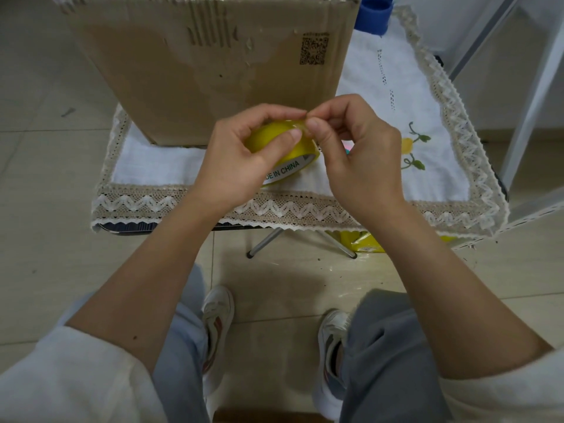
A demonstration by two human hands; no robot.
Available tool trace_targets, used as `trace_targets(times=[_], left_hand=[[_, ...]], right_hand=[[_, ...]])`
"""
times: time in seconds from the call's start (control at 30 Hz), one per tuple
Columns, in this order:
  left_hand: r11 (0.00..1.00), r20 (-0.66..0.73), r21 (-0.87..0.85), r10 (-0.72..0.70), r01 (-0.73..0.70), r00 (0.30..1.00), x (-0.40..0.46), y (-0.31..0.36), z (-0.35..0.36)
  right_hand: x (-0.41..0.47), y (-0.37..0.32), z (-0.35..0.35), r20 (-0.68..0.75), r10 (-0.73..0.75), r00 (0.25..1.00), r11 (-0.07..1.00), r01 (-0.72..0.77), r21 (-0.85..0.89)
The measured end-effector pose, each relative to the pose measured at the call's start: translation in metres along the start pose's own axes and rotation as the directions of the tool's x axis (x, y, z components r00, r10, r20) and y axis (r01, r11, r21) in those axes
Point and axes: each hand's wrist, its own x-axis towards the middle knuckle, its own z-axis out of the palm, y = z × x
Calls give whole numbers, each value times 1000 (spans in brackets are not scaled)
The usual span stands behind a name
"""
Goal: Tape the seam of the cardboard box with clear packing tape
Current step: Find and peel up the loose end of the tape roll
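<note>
A yellowish roll of packing tape (276, 141), its white core printed "MADE IN CHINA", is held just above the near part of the table. My left hand (244, 154) wraps around the roll from the left. My right hand (354, 148) pinches the loose clear tape end at the roll's top right between thumb and forefinger. Behind the hands stands the brown cardboard box (207, 65), with old tape scraps and a QR code on its near face. Its top seam is out of view.
A small folding table carries a white cloth with a lace border (305, 206) and embroidery at the right. A blue object (374, 13) stands behind the box. White metal frame legs (531, 87) rise at the right. A yellow packet (363, 242) lies on the tiled floor under the table.
</note>
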Motion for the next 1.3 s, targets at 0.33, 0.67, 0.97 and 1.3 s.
trace_targets(times=[0.33,0.67,0.97,1.3], left_hand=[[999,53,51,11,-13,999,1,3,-1],[997,14,-10,-77,77,997,-4,12,-3],[984,132,-129,-105,122,986,-3,15,-6],[966,125,-62,-243,252,962,-4,2,-8]], right_hand=[[3,-4,-5,76,154,985,954,-168,249],[11,-9,-16,-83,483,872,855,-448,261],[4,-2,-10,257,319,912,913,-369,176],[-3,5,-3,61,92,994,996,-93,10]])
